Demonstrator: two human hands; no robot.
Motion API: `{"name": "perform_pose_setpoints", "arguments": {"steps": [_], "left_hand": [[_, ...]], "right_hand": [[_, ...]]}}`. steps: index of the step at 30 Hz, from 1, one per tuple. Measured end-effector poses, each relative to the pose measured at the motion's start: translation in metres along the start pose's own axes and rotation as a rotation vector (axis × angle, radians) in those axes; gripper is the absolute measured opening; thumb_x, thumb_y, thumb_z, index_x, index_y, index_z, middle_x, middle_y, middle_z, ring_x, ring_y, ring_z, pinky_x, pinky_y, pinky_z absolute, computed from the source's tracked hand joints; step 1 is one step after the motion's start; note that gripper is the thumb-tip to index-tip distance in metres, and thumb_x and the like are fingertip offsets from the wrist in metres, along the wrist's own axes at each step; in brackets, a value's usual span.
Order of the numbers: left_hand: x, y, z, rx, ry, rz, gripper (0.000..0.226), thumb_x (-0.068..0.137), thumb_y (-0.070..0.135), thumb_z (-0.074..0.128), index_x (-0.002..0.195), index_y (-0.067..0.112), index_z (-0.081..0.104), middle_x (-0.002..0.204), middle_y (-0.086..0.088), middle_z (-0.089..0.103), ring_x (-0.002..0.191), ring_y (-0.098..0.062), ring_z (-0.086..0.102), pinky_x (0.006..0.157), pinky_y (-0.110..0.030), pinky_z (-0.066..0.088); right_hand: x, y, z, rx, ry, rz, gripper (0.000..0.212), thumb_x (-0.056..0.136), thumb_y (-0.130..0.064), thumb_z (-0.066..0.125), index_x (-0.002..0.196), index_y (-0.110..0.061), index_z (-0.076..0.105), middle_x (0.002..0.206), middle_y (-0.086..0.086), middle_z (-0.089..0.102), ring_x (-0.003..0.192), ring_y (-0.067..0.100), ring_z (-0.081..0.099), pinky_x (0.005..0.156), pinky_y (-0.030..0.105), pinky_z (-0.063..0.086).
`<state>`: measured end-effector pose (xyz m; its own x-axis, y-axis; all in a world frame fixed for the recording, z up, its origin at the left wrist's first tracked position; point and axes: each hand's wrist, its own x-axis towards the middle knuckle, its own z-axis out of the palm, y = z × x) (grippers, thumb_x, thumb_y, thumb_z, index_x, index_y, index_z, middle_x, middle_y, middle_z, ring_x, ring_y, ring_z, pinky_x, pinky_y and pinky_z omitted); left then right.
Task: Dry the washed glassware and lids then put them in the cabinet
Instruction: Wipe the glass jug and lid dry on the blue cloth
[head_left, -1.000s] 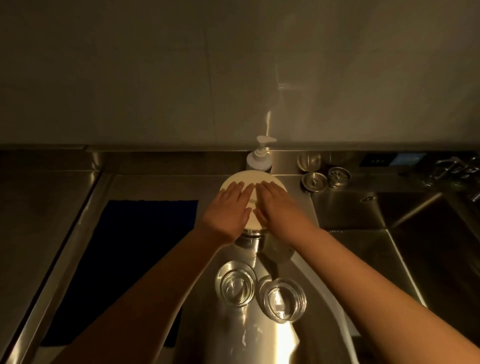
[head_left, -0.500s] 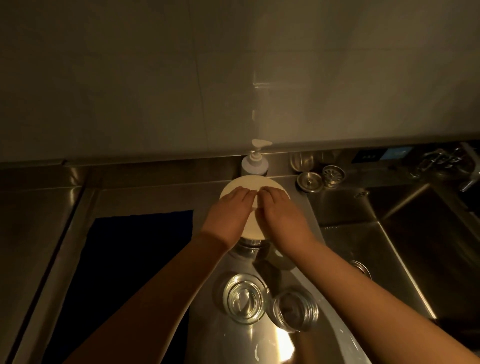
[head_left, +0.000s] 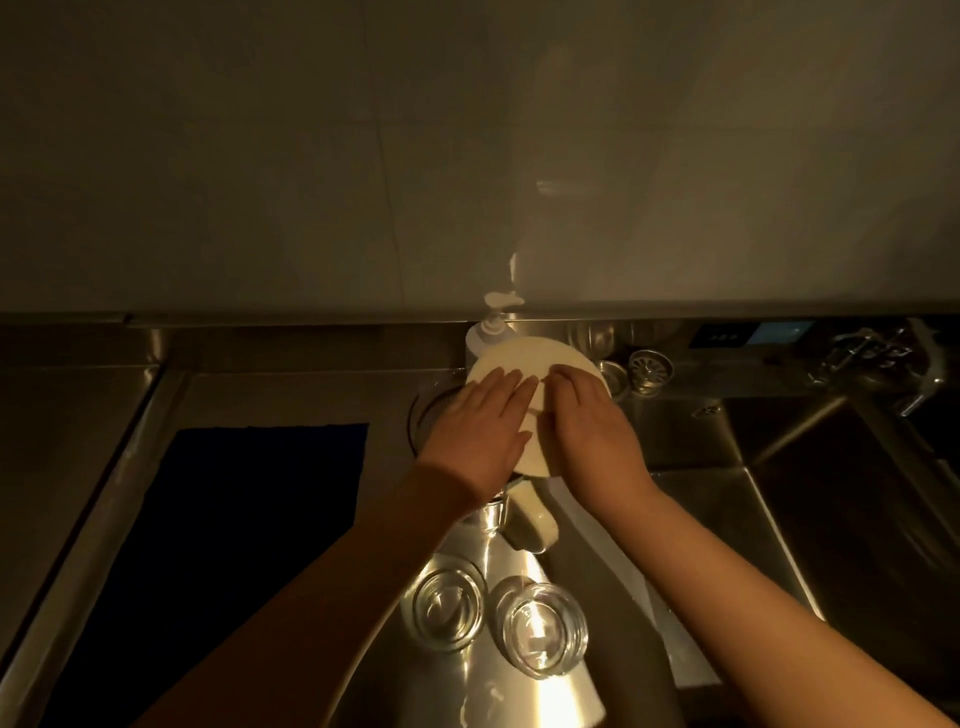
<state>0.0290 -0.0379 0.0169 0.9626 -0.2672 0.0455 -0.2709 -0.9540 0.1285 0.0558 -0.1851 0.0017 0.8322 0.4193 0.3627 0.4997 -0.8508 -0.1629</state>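
Observation:
A round cream-white lid (head_left: 524, 358) is held up above the steel counter, tilted toward me. My left hand (head_left: 480, 431) lies flat on its left half and my right hand (head_left: 589, 431) on its right half, fingers close together and nearly touching. A pale cloth (head_left: 532, 525) hangs below the lid between my wrists. Under my left hand shows the rim of a glass bowl (head_left: 423, 410). Two small clear glass jars (head_left: 449, 608) (head_left: 543, 629) stand side by side near me on the counter.
A dark blue mat (head_left: 208, 545) covers the counter at left. A soap pump bottle (head_left: 488, 327) stands behind the lid by the wall. Two metal sink strainers (head_left: 649, 369) sit at the back. A deep sink basin (head_left: 841, 493) and a tap (head_left: 883, 353) are at right.
The lid has lifted and tilted up toward the wall with both hands still on it. The glass bowl rim and hanging cloth have come into sight below.

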Motion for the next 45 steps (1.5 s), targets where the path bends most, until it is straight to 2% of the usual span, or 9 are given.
{"name": "perform_pose_setpoints", "arguments": {"steps": [5, 8, 10, 14, 20, 28, 38, 41, 45], "left_hand": [[0.006, 0.012, 0.015, -0.008, -0.066, 0.007, 0.058, 0.101, 0.042, 0.025, 0.152, 0.020, 0.005, 0.160, -0.002, 0.003, 0.146, -0.018, 0.001, 0.117, -0.037, 0.002], [-0.001, 0.013, 0.024, 0.004, 0.047, 0.043, 0.056, 0.094, 0.042, 0.035, 0.138, 0.009, 0.046, 0.143, -0.015, 0.045, 0.133, -0.029, 0.041, 0.109, -0.048, 0.034], [-0.002, 0.008, 0.035, -0.002, 0.063, 0.035, 0.055, 0.090, 0.041, 0.040, 0.128, 0.006, 0.057, 0.132, -0.018, 0.055, 0.123, -0.032, 0.053, 0.100, -0.049, 0.043], [-0.006, 0.006, 0.039, 0.014, -0.019, 0.008, 0.059, 0.091, 0.047, 0.034, 0.136, 0.012, 0.049, 0.139, -0.014, 0.050, 0.129, -0.030, 0.047, 0.101, -0.045, 0.039], [-0.018, 0.001, 0.057, -0.028, 0.035, 0.051, 0.053, 0.094, 0.041, 0.031, 0.141, 0.017, 0.029, 0.145, -0.012, 0.043, 0.133, -0.031, 0.041, 0.103, -0.051, 0.040], [-0.016, -0.002, 0.063, -0.068, 0.027, 0.037, 0.054, 0.095, 0.041, 0.029, 0.142, 0.016, 0.035, 0.145, -0.011, 0.043, 0.134, -0.030, 0.040, 0.104, -0.048, 0.039], [-0.015, -0.001, 0.062, -0.058, 0.009, 0.035, 0.059, 0.094, 0.043, 0.025, 0.143, 0.012, 0.037, 0.147, -0.012, 0.040, 0.136, -0.029, 0.036, 0.107, -0.046, 0.036], [-0.010, -0.002, 0.066, -0.014, -0.032, 0.029, 0.057, 0.097, 0.042, 0.034, 0.148, 0.017, 0.028, 0.152, -0.008, 0.031, 0.141, -0.025, 0.026, 0.112, -0.044, 0.029], [-0.010, -0.003, 0.063, -0.037, -0.005, 0.030, 0.057, 0.095, 0.041, 0.042, 0.145, 0.016, 0.035, 0.149, -0.010, 0.038, 0.138, -0.027, 0.033, 0.110, -0.042, 0.030]], "right_hand": [[-0.007, 0.038, 0.002, -0.012, -0.013, 0.084, 0.052, 0.071, 0.001, 0.073, 0.118, 0.012, 0.053, 0.120, 0.031, 0.055, 0.111, 0.043, 0.053, 0.090, 0.047, 0.047], [-0.008, 0.058, 0.009, -0.006, -0.058, 0.163, 0.055, 0.073, -0.001, 0.073, 0.122, 0.010, 0.050, 0.124, 0.029, 0.052, 0.114, 0.043, 0.051, 0.088, 0.050, 0.049], [-0.007, 0.068, 0.016, 0.021, -0.077, 0.218, 0.048, 0.078, -0.004, 0.068, 0.121, 0.006, 0.050, 0.125, 0.025, 0.051, 0.114, 0.040, 0.049, 0.085, 0.049, 0.050], [-0.004, 0.080, 0.040, 0.044, -0.137, 0.258, 0.040, 0.079, -0.007, 0.066, 0.116, 0.003, 0.052, 0.120, 0.023, 0.052, 0.110, 0.038, 0.049, 0.081, 0.045, 0.048], [0.000, 0.076, 0.082, 0.079, -0.249, 0.334, 0.029, 0.089, -0.011, 0.054, 0.114, 0.002, 0.051, 0.119, 0.021, 0.051, 0.110, 0.035, 0.046, 0.083, 0.043, 0.045], [-0.003, 0.082, 0.120, 0.013, -0.374, 0.373, 0.030, 0.092, -0.011, 0.048, 0.117, 0.005, 0.049, 0.121, 0.021, 0.050, 0.113, 0.033, 0.046, 0.090, 0.037, 0.041], [-0.005, 0.083, 0.137, -0.160, -0.432, 0.330, 0.028, 0.094, -0.007, 0.039, 0.119, -0.002, 0.049, 0.120, 0.015, 0.051, 0.111, 0.028, 0.048, 0.085, 0.031, 0.042], [-0.006, 0.078, 0.141, -0.152, -0.409, 0.345, 0.028, 0.093, -0.001, 0.040, 0.119, 0.003, 0.048, 0.120, 0.020, 0.050, 0.111, 0.031, 0.048, 0.085, 0.033, 0.042], [-0.007, 0.078, 0.141, -0.027, -0.378, 0.349, 0.028, 0.091, -0.001, 0.046, 0.119, 0.002, 0.048, 0.122, 0.019, 0.049, 0.111, 0.031, 0.045, 0.088, 0.034, 0.041]]}}
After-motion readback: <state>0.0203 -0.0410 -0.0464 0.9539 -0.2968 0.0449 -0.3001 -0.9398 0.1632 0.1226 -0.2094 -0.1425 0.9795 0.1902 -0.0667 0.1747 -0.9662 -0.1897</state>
